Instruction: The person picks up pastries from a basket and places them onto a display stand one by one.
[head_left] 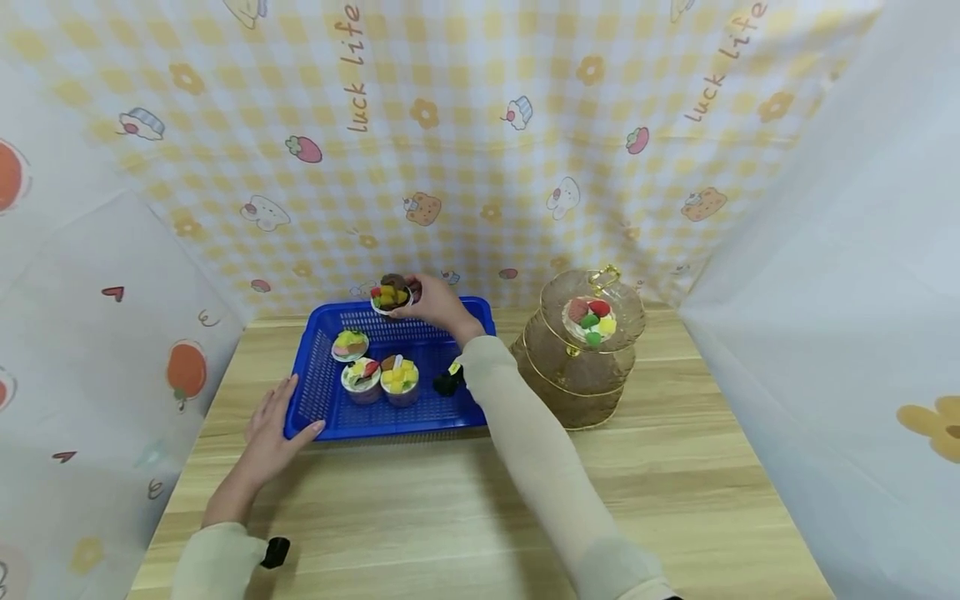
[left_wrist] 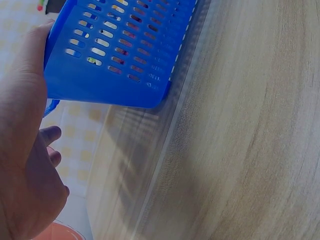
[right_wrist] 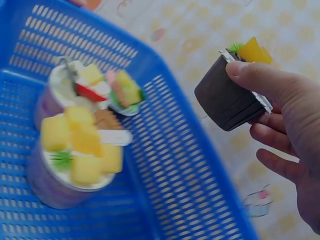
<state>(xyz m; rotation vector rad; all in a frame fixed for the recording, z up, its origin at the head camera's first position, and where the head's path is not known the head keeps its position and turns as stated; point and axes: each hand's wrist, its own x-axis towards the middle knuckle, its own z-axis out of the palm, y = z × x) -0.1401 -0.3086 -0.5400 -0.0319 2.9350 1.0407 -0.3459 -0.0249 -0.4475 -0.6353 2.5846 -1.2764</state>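
My right hand (head_left: 438, 304) holds a dark brown dessert cup (right_wrist: 225, 92) topped with red and yellow fruit pieces, raised over the far rim of the blue basket (head_left: 390, 432). In the right wrist view the cup is tilted, with the thumb across its rim. My left hand (head_left: 272, 433) rests at the basket's near left corner, its thumb on the rim and its fingers along the outer side. Inside the basket stand a cup with yellow cubes (head_left: 400, 379), a cup with red and yellow fruit (head_left: 362, 379) and a smaller fruit-topped piece (head_left: 349, 343).
To the right of the basket stands a tiered see-through brown stand (head_left: 577, 375) with gold edges. A fruit-topped cream dessert (head_left: 590, 321) sits on its top tier. All of this is on a wooden table (head_left: 420, 517), with a checked cloth (head_left: 465, 167) hanging behind.
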